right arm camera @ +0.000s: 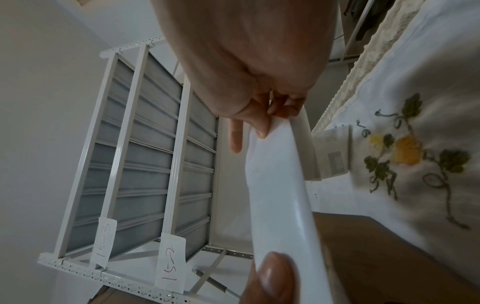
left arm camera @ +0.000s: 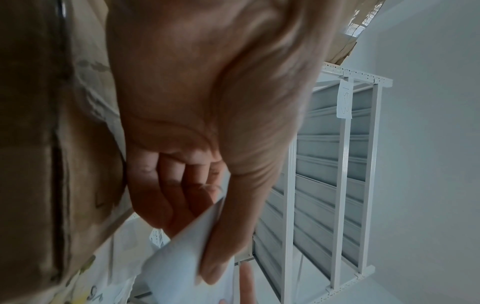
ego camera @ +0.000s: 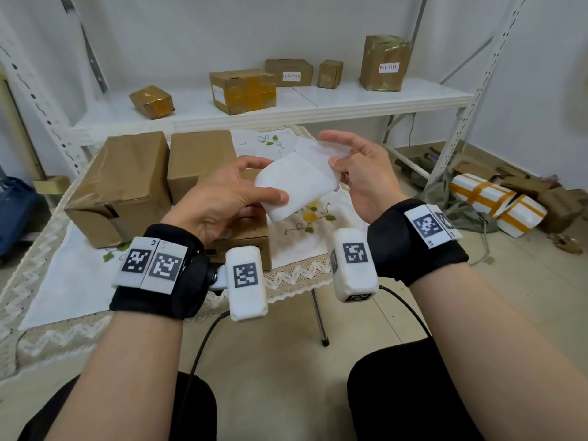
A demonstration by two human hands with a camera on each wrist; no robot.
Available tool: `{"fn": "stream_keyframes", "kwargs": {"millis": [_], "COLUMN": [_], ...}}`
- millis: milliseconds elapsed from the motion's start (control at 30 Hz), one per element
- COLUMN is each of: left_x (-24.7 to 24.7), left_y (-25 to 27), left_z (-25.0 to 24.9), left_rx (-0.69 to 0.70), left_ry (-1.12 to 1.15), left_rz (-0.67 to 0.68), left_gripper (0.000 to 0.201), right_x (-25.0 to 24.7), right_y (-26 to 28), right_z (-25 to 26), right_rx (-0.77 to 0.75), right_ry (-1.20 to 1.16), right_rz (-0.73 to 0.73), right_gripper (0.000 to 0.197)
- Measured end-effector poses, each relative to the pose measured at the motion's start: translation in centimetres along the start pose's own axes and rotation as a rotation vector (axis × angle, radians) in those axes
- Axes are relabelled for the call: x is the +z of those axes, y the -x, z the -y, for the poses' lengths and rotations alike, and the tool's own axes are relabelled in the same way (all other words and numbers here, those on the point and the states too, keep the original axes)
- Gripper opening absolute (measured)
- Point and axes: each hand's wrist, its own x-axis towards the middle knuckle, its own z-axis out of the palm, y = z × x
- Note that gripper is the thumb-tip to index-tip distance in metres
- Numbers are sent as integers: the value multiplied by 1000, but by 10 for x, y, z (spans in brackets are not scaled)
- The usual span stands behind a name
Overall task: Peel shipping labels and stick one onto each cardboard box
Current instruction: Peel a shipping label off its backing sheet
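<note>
Both hands hold a white shipping label sheet (ego camera: 294, 183) above the table. My left hand (ego camera: 229, 192) grips its lower left edge, thumb on top, fingers underneath. My right hand (ego camera: 356, 167) pinches the upper right corner, where a thin layer (ego camera: 321, 151) curls away from the sheet. The left wrist view shows the sheet (left arm camera: 182, 265) under my thumb; the right wrist view shows it (right arm camera: 278, 189) pinched at the top. Two tall cardboard boxes (ego camera: 124, 186) (ego camera: 200, 160) stand on the table to the left. A flat box (ego camera: 248, 240) lies beneath my left hand.
A white shelf (ego camera: 381, 97) behind the table carries several taped cardboard boxes, some with labels (ego camera: 388, 67). The table has an embroidered white cloth (ego camera: 305, 230). Parcels and flattened cardboard (ego camera: 496, 198) lie on the floor at the right. A blue bag (ego camera: 16, 211) sits at the far left.
</note>
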Motion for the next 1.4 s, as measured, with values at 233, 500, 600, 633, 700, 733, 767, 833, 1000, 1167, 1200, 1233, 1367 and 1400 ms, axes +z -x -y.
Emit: {"fn": "stream_keyframes", "kwargs": {"millis": [233, 500, 600, 633, 700, 733, 767, 833, 1000, 1167, 1200, 1233, 1367, 1400], "left_x": [1, 2, 2, 2, 2, 2, 2, 1, 1, 1, 1, 0, 0, 0], "left_y": [1, 3, 4, 4, 4, 3, 2, 2, 1, 1, 1, 1, 2, 3], "left_z": [-2, -3, -3, -3, -3, -2, -2, -1, -1, 0, -1, -1, -2, -2], "left_rx": [1, -8, -1, 0, 7, 12, 17, 26, 26, 30, 28, 25, 23, 28], "left_ry": [3, 2, -5, -5, -4, -5, -6, -6, -11, -9, -6, -3, -4, -3], "left_rz": [24, 25, 21, 24, 30, 31, 31, 31, 40, 47, 49, 48, 48, 49], "left_gripper": [76, 74, 76, 77, 75, 71, 66, 61, 59, 53, 49, 46, 50, 53], "right_x": [-2, -4, -4, -5, -5, -5, -5, -6, -6, -6, -6, -6, -7, -6], "right_y": [-9, -15, -14, -13, -12, -11, -12, -12, -13, -14, -15, -15, -15, -15], "right_z": [-7, -9, -7, -6, -4, -4, -4, -5, -7, -7, -7, -8, -8, -7], "right_rx": [5, 21, 30, 29, 23, 23, 23, 23, 22, 38, 41, 43, 52, 55], "right_ry": [-18, -33, -50, -58, -70, -72, -73, -69, -69, -66, -63, -61, -55, -56], "right_rz": [-48, -134, -153, -160, -171, -178, -186, -206, -248, -267, -271, -275, -292, -295], "right_gripper": [53, 49, 47, 47, 46, 46, 46, 46, 46, 46, 47, 47, 47, 48]}}
